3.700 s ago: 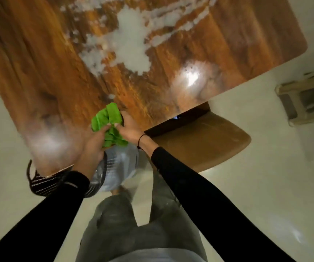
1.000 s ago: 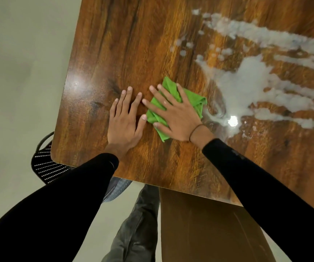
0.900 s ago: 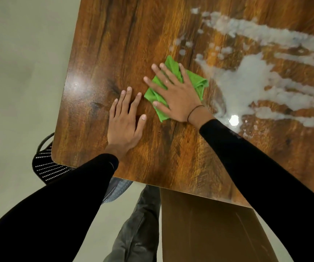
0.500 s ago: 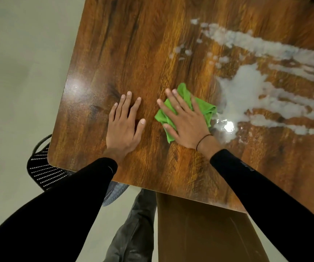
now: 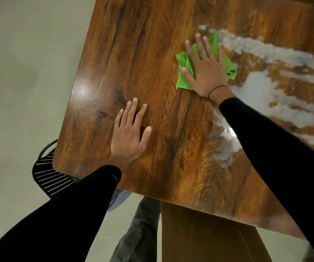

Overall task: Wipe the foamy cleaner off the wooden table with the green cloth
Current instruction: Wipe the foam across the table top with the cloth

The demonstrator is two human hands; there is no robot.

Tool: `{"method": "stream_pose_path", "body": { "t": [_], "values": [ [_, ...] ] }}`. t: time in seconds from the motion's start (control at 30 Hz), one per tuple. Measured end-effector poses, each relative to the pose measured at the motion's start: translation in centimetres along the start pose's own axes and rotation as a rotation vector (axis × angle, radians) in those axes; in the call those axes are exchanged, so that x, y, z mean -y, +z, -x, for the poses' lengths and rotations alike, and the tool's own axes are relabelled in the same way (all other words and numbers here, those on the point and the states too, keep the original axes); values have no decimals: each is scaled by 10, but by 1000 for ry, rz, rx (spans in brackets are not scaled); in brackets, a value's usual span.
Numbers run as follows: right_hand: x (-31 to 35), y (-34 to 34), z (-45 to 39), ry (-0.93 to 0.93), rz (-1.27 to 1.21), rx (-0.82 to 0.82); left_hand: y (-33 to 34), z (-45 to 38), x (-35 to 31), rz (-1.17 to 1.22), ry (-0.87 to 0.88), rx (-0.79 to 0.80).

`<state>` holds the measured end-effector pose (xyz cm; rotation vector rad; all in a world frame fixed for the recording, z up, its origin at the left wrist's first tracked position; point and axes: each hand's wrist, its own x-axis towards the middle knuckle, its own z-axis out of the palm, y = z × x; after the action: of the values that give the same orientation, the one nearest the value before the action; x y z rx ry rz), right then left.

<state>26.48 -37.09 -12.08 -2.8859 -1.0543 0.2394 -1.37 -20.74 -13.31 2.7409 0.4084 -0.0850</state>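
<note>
No writing or brand could be read anywhere. The green cloth [image 5: 185, 72] lay flat on the wooden table [image 5: 133, 53], toward its far side, pinned beneath the right hand [image 5: 206, 69], whose straight, spread fingers pressed down on it. White foamy cleaner [image 5: 262, 91] streaked the wood just right of the cloth. The left hand [image 5: 130, 133] rested flat on bare wood nearer the table's near-left corner, fingers extended and slightly apart.

**A Brown Table With White Foam**

The wooden table [image 5: 133, 53] is brown and shiny with dark lines. White foam [image 5: 262, 91] lies in streaks on its right side. A green cloth [image 5: 184, 72] lies flat beside the foam, under the right hand [image 5: 205, 70]. The left hand [image 5: 129, 133] rests flat nearer the edge.
</note>
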Motion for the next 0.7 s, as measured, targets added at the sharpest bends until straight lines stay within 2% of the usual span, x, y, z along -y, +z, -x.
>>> {"method": "stream_pose_path", "body": {
  "t": [0.07,0.1,0.27,0.47,0.57,0.7],
  "values": [
    [8,6,26,157,-35,-33,0,0,0,3,0,6],
    [15,9,40,175,-41,-34,0,0,0,2,0,8],
    [52,19,82,-107,36,32,1,-1,1,-12,3,10],
    [42,12,36,-323,63,42,3,-1,1,-9,3,-1],
    [26,6,7,-198,26,25,4,-1,2,23,-13,-21],
    [20,12,14,244,-59,-64,4,0,1,97,-80,-61]
  ]
}}
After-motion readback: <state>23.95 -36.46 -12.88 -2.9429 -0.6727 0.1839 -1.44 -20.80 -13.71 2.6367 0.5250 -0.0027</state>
